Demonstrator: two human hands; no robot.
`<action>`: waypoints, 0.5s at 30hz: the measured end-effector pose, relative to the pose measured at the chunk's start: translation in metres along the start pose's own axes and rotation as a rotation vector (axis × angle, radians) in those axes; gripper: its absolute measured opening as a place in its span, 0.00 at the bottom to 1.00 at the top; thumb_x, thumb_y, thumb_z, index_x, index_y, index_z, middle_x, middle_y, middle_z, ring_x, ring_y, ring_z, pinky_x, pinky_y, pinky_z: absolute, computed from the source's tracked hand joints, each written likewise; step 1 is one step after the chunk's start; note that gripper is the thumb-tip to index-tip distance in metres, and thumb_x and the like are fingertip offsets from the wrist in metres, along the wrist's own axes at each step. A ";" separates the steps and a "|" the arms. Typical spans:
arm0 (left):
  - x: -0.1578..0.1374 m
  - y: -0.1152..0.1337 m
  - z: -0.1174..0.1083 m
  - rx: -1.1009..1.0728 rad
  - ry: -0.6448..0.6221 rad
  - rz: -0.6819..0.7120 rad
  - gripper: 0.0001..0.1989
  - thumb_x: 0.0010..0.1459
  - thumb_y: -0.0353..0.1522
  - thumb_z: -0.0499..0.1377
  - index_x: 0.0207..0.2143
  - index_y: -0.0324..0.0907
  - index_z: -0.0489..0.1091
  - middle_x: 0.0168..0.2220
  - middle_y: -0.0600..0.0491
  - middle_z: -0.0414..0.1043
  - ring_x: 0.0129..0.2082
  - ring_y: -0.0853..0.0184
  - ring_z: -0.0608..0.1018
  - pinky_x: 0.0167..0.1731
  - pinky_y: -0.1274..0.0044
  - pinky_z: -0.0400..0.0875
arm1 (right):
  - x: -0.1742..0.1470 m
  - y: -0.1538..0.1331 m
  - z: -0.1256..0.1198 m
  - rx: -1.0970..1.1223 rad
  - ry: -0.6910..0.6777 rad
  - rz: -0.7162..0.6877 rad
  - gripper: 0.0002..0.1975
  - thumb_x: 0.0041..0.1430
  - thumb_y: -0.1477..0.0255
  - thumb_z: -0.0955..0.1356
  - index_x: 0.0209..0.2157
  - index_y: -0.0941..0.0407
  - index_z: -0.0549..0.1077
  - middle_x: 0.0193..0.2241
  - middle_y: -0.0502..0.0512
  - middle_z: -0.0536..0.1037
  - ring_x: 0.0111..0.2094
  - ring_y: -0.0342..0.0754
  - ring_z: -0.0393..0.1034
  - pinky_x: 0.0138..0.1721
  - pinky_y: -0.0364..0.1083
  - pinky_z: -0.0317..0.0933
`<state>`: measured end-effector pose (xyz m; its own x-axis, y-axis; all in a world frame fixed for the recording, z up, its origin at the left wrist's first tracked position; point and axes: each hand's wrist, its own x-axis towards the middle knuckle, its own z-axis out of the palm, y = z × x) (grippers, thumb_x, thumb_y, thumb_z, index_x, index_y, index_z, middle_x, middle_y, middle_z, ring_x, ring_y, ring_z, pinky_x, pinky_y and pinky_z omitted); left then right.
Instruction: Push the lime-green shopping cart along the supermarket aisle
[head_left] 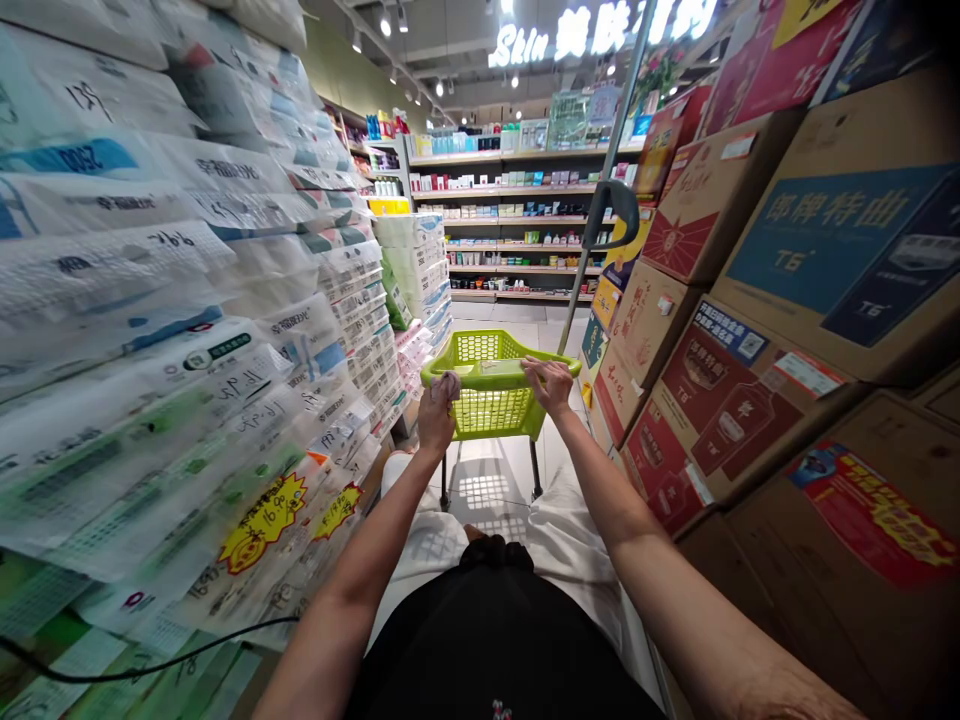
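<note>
A lime-green shopping basket (491, 412) with perforated walls stands in front of me on dark legs. My left hand (435, 418) is closed around a crumpled pinkish-grey cloth (448, 386), held against the left end of the basket's near rim. At the right end of that rim, my right hand (553, 387) grips the basket, fingers curled over the edge and the thumb side toward the middle. A long pole with a dark grey loop handle (611, 212) rises at a tilt behind the basket's right side. No goods are visible inside the basket.
Plastic-wrapped tissue packs (247, 260) are stacked high on the left, with yellow price tags (264, 520). Cardboard boxes (780, 240) form a wall on the right. Ahead, shelves (517, 190) hold small packaged goods. A black cable (150, 668) hangs at lower left.
</note>
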<state>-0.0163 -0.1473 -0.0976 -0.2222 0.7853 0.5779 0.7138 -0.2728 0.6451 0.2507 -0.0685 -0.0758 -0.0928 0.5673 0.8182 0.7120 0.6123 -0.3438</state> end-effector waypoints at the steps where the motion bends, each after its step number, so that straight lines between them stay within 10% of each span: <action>1: -0.001 0.001 -0.001 -0.001 0.029 -0.035 0.41 0.52 0.20 0.57 0.69 0.43 0.62 0.63 0.39 0.66 0.66 0.46 0.66 0.67 0.56 0.62 | 0.001 0.001 0.000 0.005 0.005 0.004 0.20 0.72 0.61 0.61 0.45 0.50 0.83 0.49 0.52 0.85 0.47 0.53 0.80 0.52 0.53 0.62; 15: -0.016 -0.017 0.020 -0.263 0.185 -0.341 0.51 0.52 0.22 0.60 0.75 0.46 0.45 0.62 0.43 0.71 0.62 0.55 0.73 0.59 0.62 0.74 | 0.004 0.015 0.000 0.056 0.038 -0.023 0.22 0.73 0.60 0.60 0.45 0.51 0.84 0.46 0.55 0.85 0.46 0.54 0.81 0.52 0.54 0.63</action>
<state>-0.0116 -0.1440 -0.1272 -0.5467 0.7488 0.3747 0.3918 -0.1668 0.9048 0.2610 -0.0570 -0.0776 -0.0810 0.5319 0.8429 0.6700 0.6552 -0.3490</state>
